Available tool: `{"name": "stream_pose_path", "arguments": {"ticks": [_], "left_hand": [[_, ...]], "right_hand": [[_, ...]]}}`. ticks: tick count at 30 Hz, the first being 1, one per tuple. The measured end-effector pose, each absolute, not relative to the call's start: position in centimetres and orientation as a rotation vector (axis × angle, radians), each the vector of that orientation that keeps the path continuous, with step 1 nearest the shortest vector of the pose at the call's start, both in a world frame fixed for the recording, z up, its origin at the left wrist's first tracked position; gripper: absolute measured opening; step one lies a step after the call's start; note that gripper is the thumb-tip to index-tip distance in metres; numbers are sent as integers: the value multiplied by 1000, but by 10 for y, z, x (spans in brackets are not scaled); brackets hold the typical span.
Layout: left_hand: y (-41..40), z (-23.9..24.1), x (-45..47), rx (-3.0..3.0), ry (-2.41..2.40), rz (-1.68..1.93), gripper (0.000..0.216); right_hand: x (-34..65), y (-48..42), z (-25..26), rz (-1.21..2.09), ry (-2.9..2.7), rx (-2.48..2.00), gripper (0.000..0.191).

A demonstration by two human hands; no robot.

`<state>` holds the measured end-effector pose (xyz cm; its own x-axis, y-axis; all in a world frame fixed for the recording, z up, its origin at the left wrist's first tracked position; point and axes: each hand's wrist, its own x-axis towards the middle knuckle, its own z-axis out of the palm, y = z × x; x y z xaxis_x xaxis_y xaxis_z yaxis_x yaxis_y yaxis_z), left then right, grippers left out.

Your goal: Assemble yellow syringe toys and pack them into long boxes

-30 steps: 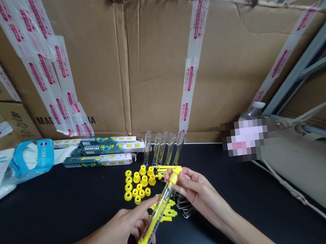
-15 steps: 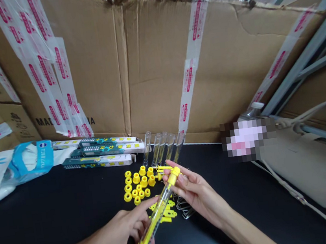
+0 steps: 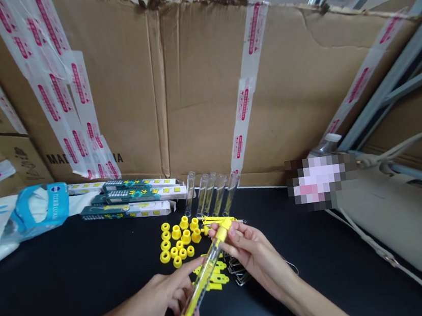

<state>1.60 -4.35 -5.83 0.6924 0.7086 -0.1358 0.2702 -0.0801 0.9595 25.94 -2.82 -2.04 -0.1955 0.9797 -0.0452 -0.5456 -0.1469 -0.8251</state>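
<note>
Both my hands hold a tubular spring scale [image 3: 206, 275], a clear tube with yellow ends, slanting up to the right. My left hand [image 3: 161, 300] is closed round its lower part, index finger stretched along the tube. The fingers of my right hand [image 3: 258, 249] pinch the yellow cap [image 3: 223, 230] at the upper end. Behind and below lie yellow rings and collars [image 3: 176, 232], flat yellow plates [image 3: 220, 279] and bent wire hooks [image 3: 238, 271], partly hidden by my hands. Yellow rods [image 3: 218, 219] with metal springs lie just past my right fingertips.
Several clear tubes [image 3: 211, 194] stand at the back by a cardboard wall [image 3: 203, 92]. Printed cartons [image 3: 132, 208] and a blue-and-white tissue pack [image 3: 40, 207] are at left. To the right are a beige bag [image 3: 402, 211] with a strap and a capped bottle [image 3: 330, 142].
My right hand and the upper cap have shifted slightly down and left, and the right fingers have curled closer round the cap. My left hand has barely moved.
</note>
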Motion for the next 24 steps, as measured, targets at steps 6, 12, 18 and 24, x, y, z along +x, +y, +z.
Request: {"name": "stream_pose_path", "arguments": {"ticks": [6,12,18,24], "left_hand": [[-43,-58,16,1671,836,411,110],[-44,-56,15,1660,828,415,109],[-44,-50,17,1668,802,414,104],[-44,-51,17,1666,796,432,106]], "right_hand": [[261,-28,-22,1664,-747,-714,29],[262,-27,-23,1714,-719,-689,37],[262,-25,-26,1681,-772,-683,25],[262,-25,-27,1646,-774,-729,16]]}}
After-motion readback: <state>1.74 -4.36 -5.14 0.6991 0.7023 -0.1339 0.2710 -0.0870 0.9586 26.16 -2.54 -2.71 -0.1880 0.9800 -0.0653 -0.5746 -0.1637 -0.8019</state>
